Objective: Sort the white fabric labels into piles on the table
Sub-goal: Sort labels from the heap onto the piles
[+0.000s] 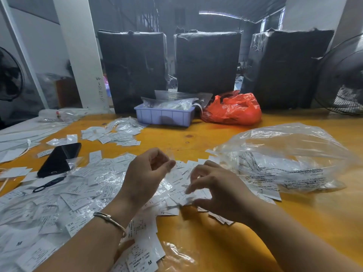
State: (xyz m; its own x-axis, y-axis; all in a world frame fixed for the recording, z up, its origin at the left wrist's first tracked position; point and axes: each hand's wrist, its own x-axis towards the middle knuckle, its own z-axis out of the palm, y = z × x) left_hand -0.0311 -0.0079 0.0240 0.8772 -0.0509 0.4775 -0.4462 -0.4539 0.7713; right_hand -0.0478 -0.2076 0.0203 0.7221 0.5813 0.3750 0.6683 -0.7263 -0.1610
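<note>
Head view, single frame. Yellow table [216,242] covered at centre and lower left with white fabric labels [78,193], many inside small clear sleeves; size marks readable on some (XS, S, M). A smaller separate pile of labels [115,134] lies further up, left of centre, just below a lilac plastic tray [164,116].

Left hand [146,173]: raised above the spread at frame centre, fingers curled in, thumb meeting the fingertips. It appears to pinch a small clear sleeve at its upper right edge; the item is blurred, so cannot say for certain. Metal bracelet [110,220] on the wrist.

Right hand [218,191]: just right of the left hand, palm down, fingers bent and spread over the labels. Fingertips at or just above the label heap; motion blur, contact not clear, nothing seen held.

Other items: black phone [59,160] at left, lying on the labels; black scissors [49,183] just below it. Large clear plastic bag [284,158] with printed text at right. Red plastic bag [233,109] beside the tray. Three black wrapped boxes [208,61] stand along the table's far edge. Fan [343,75] at right edge.
</note>
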